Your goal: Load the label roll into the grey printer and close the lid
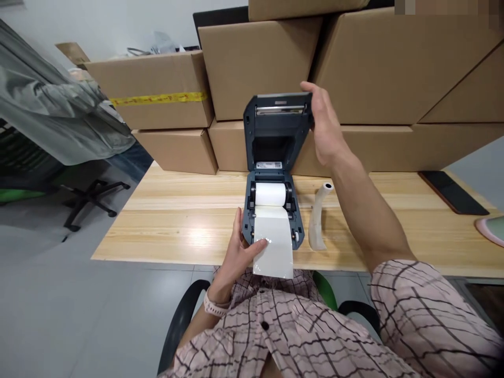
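Note:
A dark label printer (299,229) stands on the wooden table with its lid (272,126) raised. Inside sits a white label roll (270,194), and its label strip (274,247) runs out over the printer's front edge. My left hand (240,254) is at the printer's lower left side, its thumb pressing on the strip and its fingers partly hidden beside the body. At the lid's upper right edge is my right hand (326,123), holding the lid up, part of its fingers hidden behind it. Right of the printer lies a narrow curled paper roll (317,220).
Cardboard boxes (260,68) are stacked along the table's back edge. A dark phone (452,191) lies on the table (177,220) at the right, near a pink-rimmed object (490,230). At the left are a chair base (92,197) and a person in grey clothing (59,105).

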### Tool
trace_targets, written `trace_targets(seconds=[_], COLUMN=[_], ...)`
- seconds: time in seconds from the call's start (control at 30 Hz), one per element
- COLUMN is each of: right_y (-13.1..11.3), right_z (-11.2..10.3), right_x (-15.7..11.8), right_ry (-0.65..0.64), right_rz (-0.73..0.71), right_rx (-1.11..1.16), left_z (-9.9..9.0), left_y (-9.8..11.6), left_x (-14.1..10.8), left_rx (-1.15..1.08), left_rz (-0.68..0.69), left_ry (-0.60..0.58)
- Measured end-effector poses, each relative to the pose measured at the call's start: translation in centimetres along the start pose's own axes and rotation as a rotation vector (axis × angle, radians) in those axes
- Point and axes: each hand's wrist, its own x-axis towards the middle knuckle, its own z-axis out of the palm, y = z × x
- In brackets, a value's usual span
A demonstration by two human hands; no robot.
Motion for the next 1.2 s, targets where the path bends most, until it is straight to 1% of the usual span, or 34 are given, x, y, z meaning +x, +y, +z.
trace_targets(seconds=[0.07,0.1,0.17,0.23,0.3,0.37,0.4,0.5,0.57,0.67,0.83,0.93,1.0,1.03,1.07,1.17,1.2], right_y=[-1.8,-2.8,-4.5,-5.7,-6.0,-5.7,-5.4,-4.8,-4.5,-4.1,-3.0,-2.6,-2.6,-2.6,-2.7,-3.0,-3.0], right_z=[0.1,0.1,0.3,0.9,1.7,2.7,3.2,4.5,5.0,5.3,5.8,6.2,6.3,6.3,6.2,6.1,6.1], right_x=[-4.1,-6.6,-11.7,-16.3,-19.8,-22.0,-22.7,-23.6,-23.8,-24.0,-23.9,-23.5,-23.3,-23.3,-23.3,-23.5,-23.6], right_ry=[0.088,0.107,0.094,0.038,-0.025,-0.036,-0.012,0.103,0.134,0.146,0.249,0.293,0.303,0.303,0.3,0.274,0.265], right_rz=[-0.068,-0.113,-0.195,-0.225,-0.19,-0.121,-0.09,-0.06,-0.056,-0.087,-0.216,-0.246,-0.256,-0.256,-0.255,-0.222,-0.207], right_rx=[0.042,0.056,0.022,-0.055,-0.134,-0.188,-0.201,-0.212,-0.225,-0.215,-0.13,-0.142,-0.151,-0.148,-0.14,-0.099,-0.086], left_z=[-0.4,-0.8,-1.6,-2.3,-2.6,-2.4,-2.0,-1.0,-0.5,-0.3,0.1,0.2,0.0,-0.1,-0.3,-0.7,-0.7], left_y=[-0.2,-0.3,-0.2,0.1,0.5,0.9,1.0,1.0,0.7,0.0,-1.1,-1.2,-1.1,-1.1,-1.1,-1.4,-1.5], left_x=[-0.1,-0.1,0.2,0.8,1.7,2.5,2.8,3.0,2.9,2.7,3.3,3.7,3.4,2.9,2.2,-0.8,-1.9], left_rx=[-0.003,-0.005,-0.018,-0.031,-0.029,-0.009,0.002,-0.004,-0.049,-0.107,-0.135,-0.114,-0.065,-0.028,0.014,0.123,0.135], left_rz=[0.006,0.02,0.09,0.189,0.257,0.252,0.226,0.121,0.093,0.122,0.202,0.255,0.267,0.275,0.288,0.306,0.27], left_ry=[-0.016,-0.02,-0.002,0.044,0.087,0.103,0.101,0.067,0.055,0.068,0.134,0.153,0.152,0.175,0.23,0.474,0.489])
